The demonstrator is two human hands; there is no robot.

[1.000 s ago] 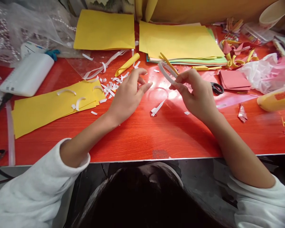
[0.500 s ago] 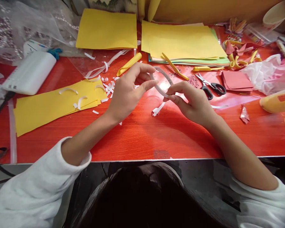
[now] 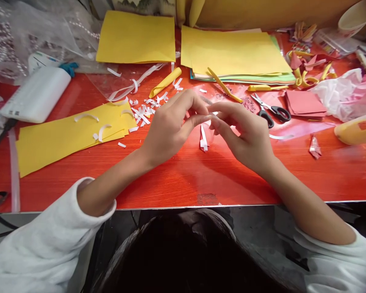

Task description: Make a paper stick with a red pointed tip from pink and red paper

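Observation:
Above the middle of the red table [image 3: 171,183], my left hand [image 3: 172,126] and my right hand [image 3: 244,134] meet fingertip to fingertip. Thumb and fingers of each are pinched on a narrow roll of tape [image 3: 205,100], a thin pale ring mostly hidden behind them. Only its far edge shows above the fingers. Just below the hands lies a small folded pink piece with a white strip [image 3: 203,140]. White paper scraps [image 3: 143,114] are scattered by my left hand. Black-handled scissors [image 3: 273,110] lie partly open beyond my right hand.
Yellow sheets [image 3: 137,38] and a stack of coloured paper [image 3: 232,51] lie at the back. Yellow strips [image 3: 55,136] and a white device [image 3: 38,95] are on the left. Red paper squares [image 3: 305,103] and a yellow tube-shaped object [image 3: 356,130] sit on the right.
The hands have come together, with the fingertips now touching and covering most of the tape roll. The small pink piece with its white strip has shifted and turned slightly.

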